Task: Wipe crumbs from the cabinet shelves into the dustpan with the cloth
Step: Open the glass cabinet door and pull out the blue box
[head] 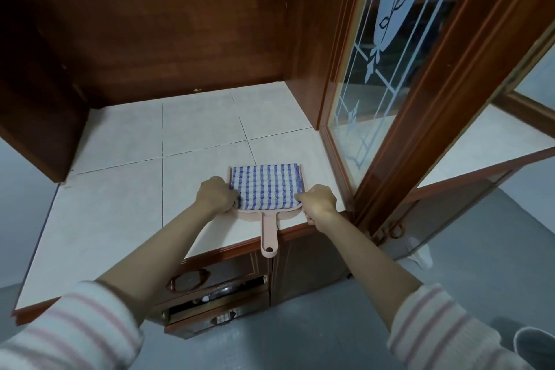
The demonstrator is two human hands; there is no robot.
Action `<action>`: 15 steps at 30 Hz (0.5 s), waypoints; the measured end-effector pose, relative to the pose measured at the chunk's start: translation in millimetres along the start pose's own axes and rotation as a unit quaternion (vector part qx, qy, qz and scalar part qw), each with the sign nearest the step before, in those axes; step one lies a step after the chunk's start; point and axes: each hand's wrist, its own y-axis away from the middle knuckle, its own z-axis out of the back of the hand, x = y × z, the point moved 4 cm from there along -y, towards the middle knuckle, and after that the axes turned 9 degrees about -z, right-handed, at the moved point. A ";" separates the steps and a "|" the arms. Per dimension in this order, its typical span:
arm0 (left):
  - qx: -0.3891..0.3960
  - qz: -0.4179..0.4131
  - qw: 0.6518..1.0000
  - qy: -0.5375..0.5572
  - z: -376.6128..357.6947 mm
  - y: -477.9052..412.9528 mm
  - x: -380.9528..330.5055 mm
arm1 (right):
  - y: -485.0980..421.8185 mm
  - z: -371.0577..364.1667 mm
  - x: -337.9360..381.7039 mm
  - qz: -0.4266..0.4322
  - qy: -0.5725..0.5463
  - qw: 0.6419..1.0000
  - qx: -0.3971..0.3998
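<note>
1. The pink dustpan [268, 231] lies flat on the tiled table [120, 189] near its front right corner. Its handle juts out past the front edge.
2. The blue-checked cloth [265, 186] lies folded inside the dustpan and covers almost the whole tray.
3. The left hand [216, 197] is clenched on the dustpan's left side, its fingers curled over the wall and the cloth's edge. The right hand [319, 203] is curled round the near right corner in the same way, one fingertip touching the cloth.
4. No crumbs can be made out on the table, so wiping likely has not begun (the cloth must come out of the tray first).
5. Risk: lifting the dustpan unevenly would tilt it, and the loose cloth could slide off over the front edge to the floor.
6. Risk: the overhanging handle could catch on a sleeve or the body and swing the dustpan off the table.
7. Risk: the open glass door [375, 84] stands just beside the right hand, so a quick lift or turn to the right could knock it.
</note>
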 end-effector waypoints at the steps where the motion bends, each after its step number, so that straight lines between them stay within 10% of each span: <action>1: -0.005 0.001 1.000 -0.001 -1.4 0.3 3.4 | 0.0 0.9 -1.8 -0.005 0.001 1.000 0.007; 15: -0.063 -0.008 0.997 -0.032 -6.2 81.0 -3.3 | 62.1 36.6 -30.5 0.011 0.017 0.997 0.077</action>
